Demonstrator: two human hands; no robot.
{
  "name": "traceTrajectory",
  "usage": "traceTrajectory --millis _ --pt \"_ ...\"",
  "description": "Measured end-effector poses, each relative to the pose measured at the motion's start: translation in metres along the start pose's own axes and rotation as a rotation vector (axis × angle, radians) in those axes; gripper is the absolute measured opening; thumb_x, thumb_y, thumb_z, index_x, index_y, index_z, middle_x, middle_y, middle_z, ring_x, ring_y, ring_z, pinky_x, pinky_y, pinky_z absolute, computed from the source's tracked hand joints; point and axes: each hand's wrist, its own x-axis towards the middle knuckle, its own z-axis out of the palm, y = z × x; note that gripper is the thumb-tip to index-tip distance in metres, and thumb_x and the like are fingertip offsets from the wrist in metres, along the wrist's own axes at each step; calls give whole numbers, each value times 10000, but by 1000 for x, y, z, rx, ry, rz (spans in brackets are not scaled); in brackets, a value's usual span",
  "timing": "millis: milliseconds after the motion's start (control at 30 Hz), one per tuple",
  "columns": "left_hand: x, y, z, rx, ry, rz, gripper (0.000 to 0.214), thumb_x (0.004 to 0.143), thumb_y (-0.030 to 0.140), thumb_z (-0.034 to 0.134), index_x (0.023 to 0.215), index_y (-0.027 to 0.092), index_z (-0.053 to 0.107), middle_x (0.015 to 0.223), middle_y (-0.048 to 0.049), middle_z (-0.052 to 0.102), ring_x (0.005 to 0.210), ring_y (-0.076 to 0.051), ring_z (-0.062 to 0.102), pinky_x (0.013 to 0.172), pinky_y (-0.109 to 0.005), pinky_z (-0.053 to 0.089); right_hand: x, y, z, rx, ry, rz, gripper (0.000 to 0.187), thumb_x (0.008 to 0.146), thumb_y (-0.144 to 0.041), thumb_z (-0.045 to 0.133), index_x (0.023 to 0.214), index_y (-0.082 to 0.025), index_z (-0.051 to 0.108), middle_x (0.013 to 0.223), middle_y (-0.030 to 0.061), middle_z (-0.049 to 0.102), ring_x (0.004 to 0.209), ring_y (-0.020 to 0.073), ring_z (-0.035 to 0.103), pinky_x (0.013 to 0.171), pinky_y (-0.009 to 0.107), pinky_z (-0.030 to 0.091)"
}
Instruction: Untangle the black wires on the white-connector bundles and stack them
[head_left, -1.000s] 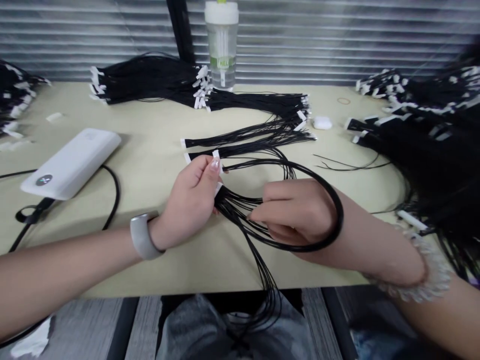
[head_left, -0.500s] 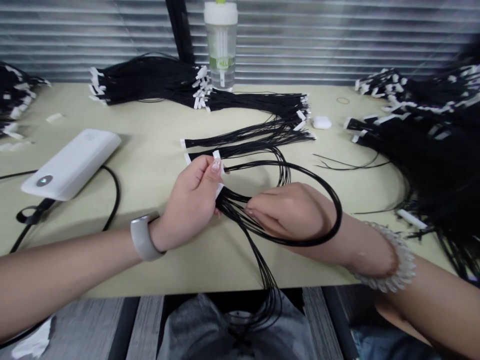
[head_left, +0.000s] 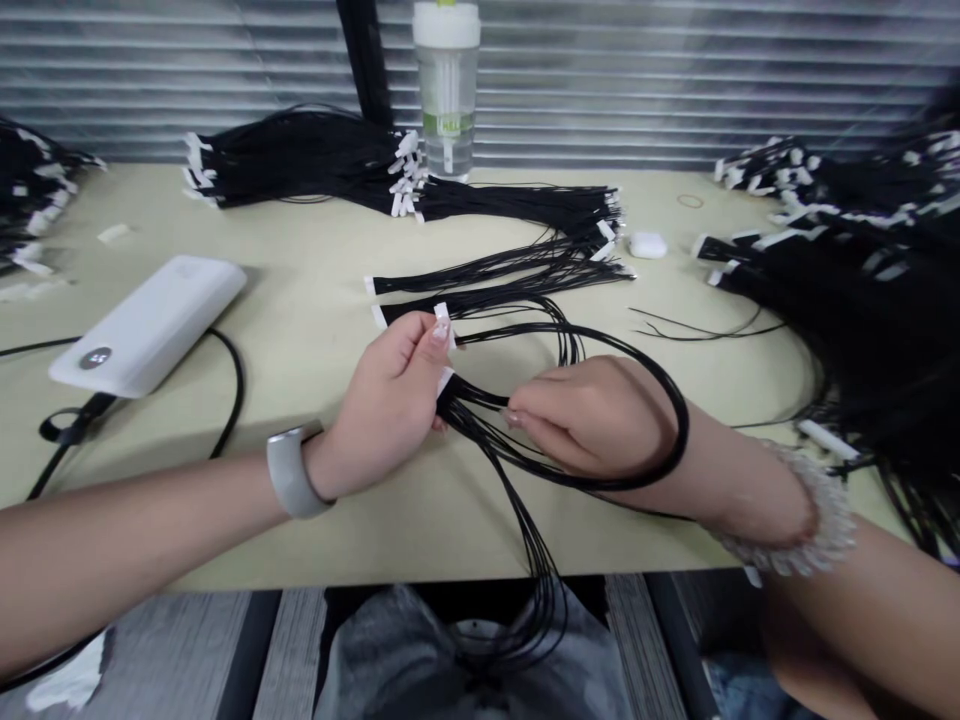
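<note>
My left hand (head_left: 397, 405) is closed on a wire bundle (head_left: 480, 425) by its white connector end, with a second white connector (head_left: 442, 318) at the thumb. From there the thin black wires run in a loop around my right wrist, and other strands hang over the table edge onto my lap. Among the wires, my right hand (head_left: 592, 415) is closed in a pinch, thumb and fingertip together on some strands of the same bundle. Just beyond my hands lie more black wires (head_left: 480, 290) with white connectors.
Heaps of black cables lie at the back (head_left: 300, 155) and right (head_left: 885, 320). A white power bank (head_left: 150, 325) with a cord is at the left. A drink bottle (head_left: 448, 90) stands before the blinds; a small white case (head_left: 647, 245) sits near the centre right.
My right hand has shifted slightly right along the wires, away from my left hand. My left hand keeps its hold on the connector end.
</note>
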Motion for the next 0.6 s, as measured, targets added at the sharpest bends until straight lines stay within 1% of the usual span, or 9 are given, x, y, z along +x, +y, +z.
traceTrajectory --millis 100,167,233,333,400,433,467,533,600 --pt "0 0 0 -6 4 -7 285 869 416 396 721 178 452 545 42 414 363 -45 426 289 -126 368 -3 11 -7 20 -3 17 206 804 -190 414 608 -160 470 521 -31 434 485 54 280 499 221 227" --pt "-1 0 0 -11 -5 -10 293 870 419 392 709 179 442 535 45 408 353 -46 425 287 -131 369 -7 20 -16 63 45 76 198 783 -217 467 605 -165 536 469 -38 417 450 45 275 469 211 239" --pt "-1 0 0 -9 -15 -9 294 872 412 389 699 179 433 530 48 405 347 -44 426 293 -132 372 -10 29 -25 161 239 239 165 751 -234 526 632 -160 614 450 -33 458 421 36 328 439 198 274" --pt "-2 0 -1 -7 -32 -18 293 873 410 390 694 180 424 539 49 404 349 -43 430 304 -138 376 -11 41 -32 326 744 483 137 707 -195 568 734 -131 686 582 30 610 455 59 474 432 205 345" --pt "-2 0 -1 -6 -49 -26 300 871 418 390 689 181 417 545 50 404 343 -41 428 301 -141 370 -11 51 -34 454 1044 486 176 697 -190 574 805 -125 696 739 71 665 550 101 561 476 244 376" --pt "-2 0 -1 -3 -55 -21 302 870 419 390 686 181 414 545 51 405 343 -40 427 301 -141 367 -11 55 -35 540 1147 452 204 693 -186 578 853 -132 693 820 81 671 617 129 591 508 271 385" --pt "-3 0 -2 1 -63 -10 303 871 417 390 683 180 413 544 50 406 344 -39 425 302 -140 364 -12 60 -36 653 1212 428 239 693 -178 580 907 -144 682 893 83 665 687 155 611 542 295 393" --pt "-3 0 -2 7 -72 15 301 874 412 386 682 181 414 543 50 405 348 -41 422 304 -143 360 -15 68 -39 875 1272 430 297 711 -154 568 997 -181 645 1020 75 634 830 188 616 607 318 403" --pt "-3 0 -1 3 -76 29 298 877 405 381 681 183 410 541 48 402 356 -45 423 310 -149 363 -20 75 -43 922 1250 449 294 762 -167 525 1037 -211 618 1111 69 594 935 197 594 640 321 406"
